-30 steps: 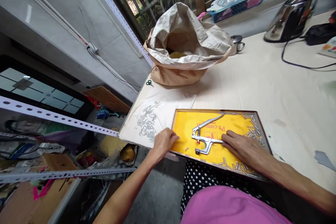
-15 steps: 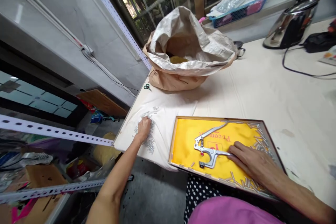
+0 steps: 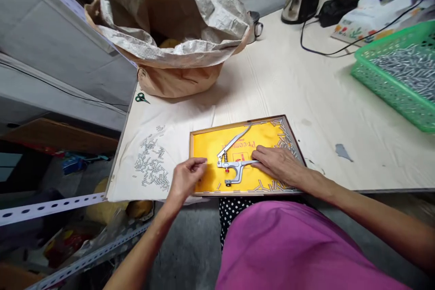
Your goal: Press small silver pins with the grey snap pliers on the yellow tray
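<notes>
Right hand closed on the lower handle of the pliers, located centrally over the yellow-lined tray. Left hand at the tray's 9 o'clock side, fingertips drawn close; cannot tell whether they pinch anything. Taking the tray as dial centre: pile of metal pins at 9 o'clock, scissors at 10, paper sack at 11, green basket at 2.

Pliers in tray, pins to its left, sack behind, basket rightward.
</notes>
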Motion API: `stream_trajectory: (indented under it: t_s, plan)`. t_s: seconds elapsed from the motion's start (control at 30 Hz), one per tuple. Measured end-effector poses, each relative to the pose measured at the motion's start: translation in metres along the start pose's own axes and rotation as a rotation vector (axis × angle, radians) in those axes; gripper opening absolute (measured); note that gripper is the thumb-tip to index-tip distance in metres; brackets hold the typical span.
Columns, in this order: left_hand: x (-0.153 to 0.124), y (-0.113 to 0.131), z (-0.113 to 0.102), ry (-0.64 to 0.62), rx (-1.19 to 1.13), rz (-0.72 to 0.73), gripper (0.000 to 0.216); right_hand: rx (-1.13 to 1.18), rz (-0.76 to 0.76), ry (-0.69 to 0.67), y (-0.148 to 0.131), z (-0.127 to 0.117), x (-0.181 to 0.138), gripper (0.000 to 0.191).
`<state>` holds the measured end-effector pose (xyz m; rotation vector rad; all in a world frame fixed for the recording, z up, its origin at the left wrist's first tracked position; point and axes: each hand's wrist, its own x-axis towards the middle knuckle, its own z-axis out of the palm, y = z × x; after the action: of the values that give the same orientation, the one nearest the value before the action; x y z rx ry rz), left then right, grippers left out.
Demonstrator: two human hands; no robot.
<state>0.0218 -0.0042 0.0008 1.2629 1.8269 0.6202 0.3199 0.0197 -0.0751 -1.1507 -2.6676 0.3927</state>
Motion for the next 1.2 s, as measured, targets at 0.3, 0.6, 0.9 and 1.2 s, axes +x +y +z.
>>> stream_trajectory:
  t_s: [0.3, 0.6, 0.9, 1.2]
  plan:
    - [-0.023, 0.006, 0.055, -0.148, -0.270, -0.247, 0.043, -0.034, 0.022, -0.043, -0.004, -0.004, 0.002, 0.020]
    - [-0.021, 0.009, 0.062, -0.174, -0.194, -0.363, 0.028, -0.030, 0.029, -0.030, -0.004, -0.002, 0.003, 0.019]
    - [-0.013, 0.026, 0.060, -0.247, -0.018, -0.451, 0.017, -0.009, 0.040, -0.071, -0.005, -0.005, 0.005, 0.018]
    - [-0.012, 0.024, 0.059, -0.281, -0.033, -0.475, 0.016, 0.004, -0.074, -0.033, 0.008, -0.024, 0.009, 0.049]
